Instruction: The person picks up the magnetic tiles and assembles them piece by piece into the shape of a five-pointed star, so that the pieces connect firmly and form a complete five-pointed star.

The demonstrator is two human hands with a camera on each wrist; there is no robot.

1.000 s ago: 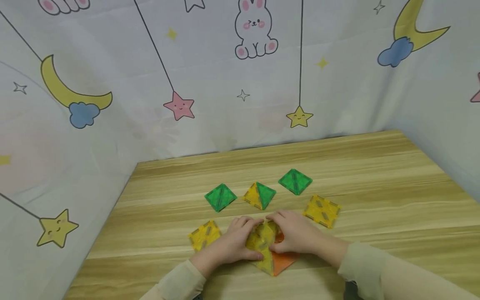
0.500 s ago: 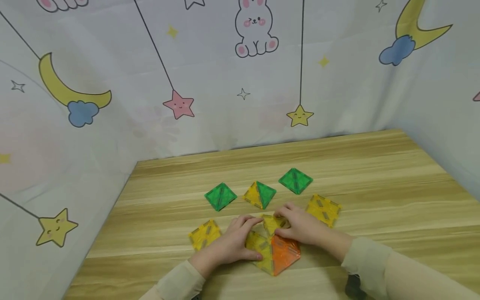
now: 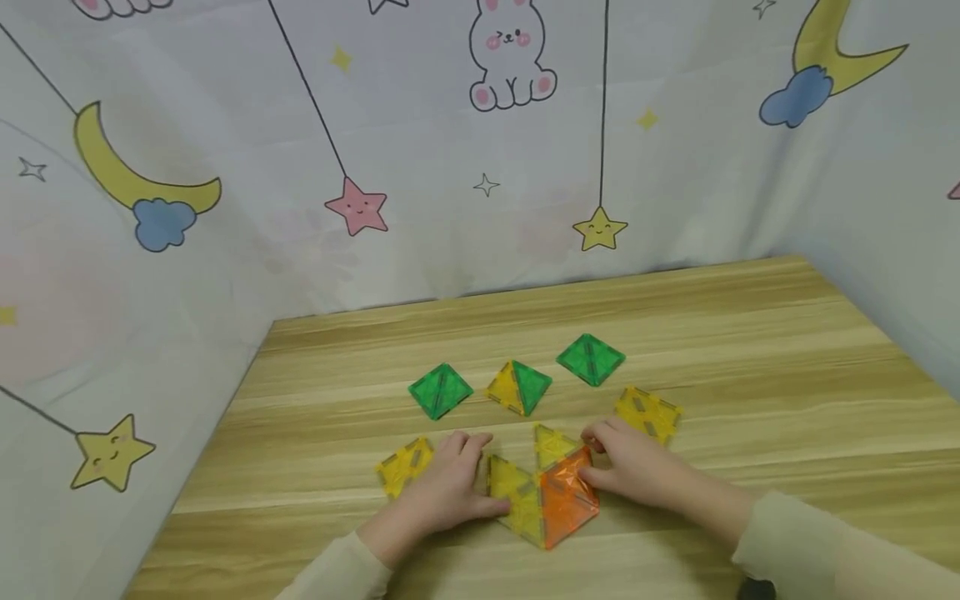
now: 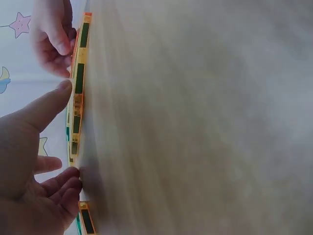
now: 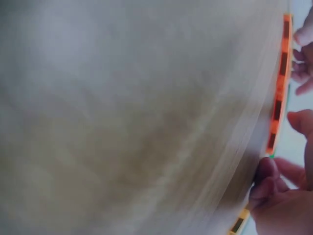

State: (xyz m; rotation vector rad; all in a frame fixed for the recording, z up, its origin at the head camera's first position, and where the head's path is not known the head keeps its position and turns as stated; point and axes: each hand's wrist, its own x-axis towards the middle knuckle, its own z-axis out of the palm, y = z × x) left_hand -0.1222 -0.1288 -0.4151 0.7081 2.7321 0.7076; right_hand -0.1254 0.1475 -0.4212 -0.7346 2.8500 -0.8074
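Observation:
Translucent magnetic tiles lie joined flat on the wooden table in front of me. Yellow tiles [image 3: 517, 498] make up the left part, orange tiles [image 3: 568, 500] the right, and a yellow triangle tile [image 3: 553, 448] sits at the far side. My left hand [image 3: 448, 492] is spread at the left edge, its thumb tip over the yellow tiles and its fingers apart from the thumb. On the other side my right hand [image 3: 637, 467] has its thumb tip at the orange tiles' edge. In the right wrist view that hand's fingers [image 5: 266, 183] rest low by the table.
Behind the hands lie a green tile pair [image 3: 441, 392], a yellow and green pair [image 3: 519, 388] and another green pair [image 3: 591, 360]. Yellow square tiles flank them, one by the left hand [image 3: 405, 467], one by the right [image 3: 649, 414]. A printed curtain [image 3: 420, 275] hangs behind the table.
The raised yellow tile between my hands has come down flat beside the orange tiles. My right hand has let go of it and moved right; the left has shifted slightly left.

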